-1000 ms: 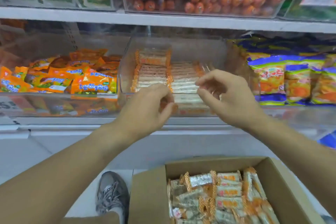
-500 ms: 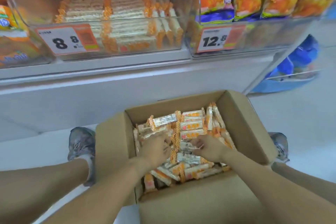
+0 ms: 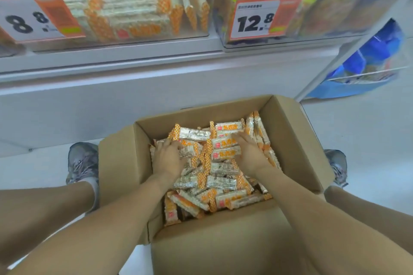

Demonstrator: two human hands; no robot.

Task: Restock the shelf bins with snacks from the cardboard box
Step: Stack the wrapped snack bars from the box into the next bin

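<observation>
Hands down in cardboard box [image 3: 288, 131]; left hand [image 3: 167, 158] and right hand [image 3: 248, 154] cupping loose wafer packs [image 3: 225, 154], grip unclear; packs likely light, slick, crushable; scoop bunch from both ends; 8.8 bin [image 3: 134, 38] above.

On the clear bin [image 3: 125, 10] of wafer bars above me, the price tag [image 3: 36, 18] read "8.8" in bold black figures on white with an orange border, and the small print beside the figures was too blurred for me to read. The tag [image 3: 257, 19] on the neighbouring bin [image 3: 324, 13] of chip bags read "12.8", under a line of small characters I could not make out. The snack packs [image 3: 226, 142] in the cardboard box [image 3: 288, 131] below carried large orange characters beside a small red square logo, too soft for me to read with certainty.
</observation>
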